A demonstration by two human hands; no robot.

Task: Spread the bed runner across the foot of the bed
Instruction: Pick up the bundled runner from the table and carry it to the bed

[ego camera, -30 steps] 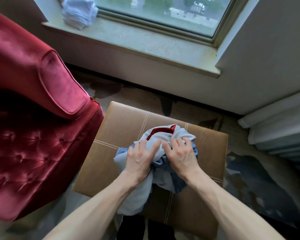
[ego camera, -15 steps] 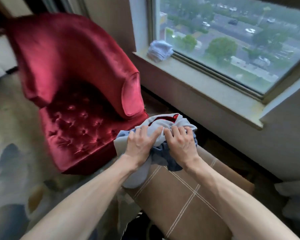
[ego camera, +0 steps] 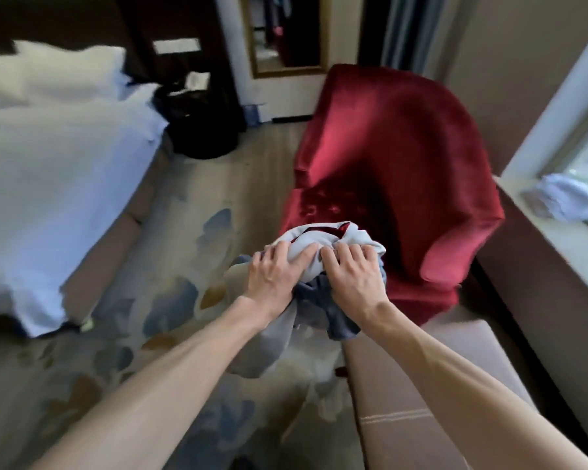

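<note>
A bundled bed runner [ego camera: 323,240], grey and blue with a red strip showing at its top, hangs in the air over the carpet in front of me. My left hand [ego camera: 275,276] grips its left side and my right hand [ego camera: 353,274] grips its right side, fingers curled into the cloth. Loose grey and blue folds hang down below both hands. The bed [ego camera: 48,171] with a white cover lies at the left, with white pillows at its far end. The view is blurred by motion.
A red velvet armchair [ego camera: 398,157] stands just behind the bundle. A tan ottoman [ego camera: 418,395] sits at lower right. A black bag [ego camera: 201,123] lies beside the bed. A window sill at the right carries a white cloth [ego camera: 564,196]. Patterned carpet lies between bed and chair.
Both hands lifted the bundled runner off the ottoman and carried it left. My view swung left from the window, so the bed came into sight.
</note>
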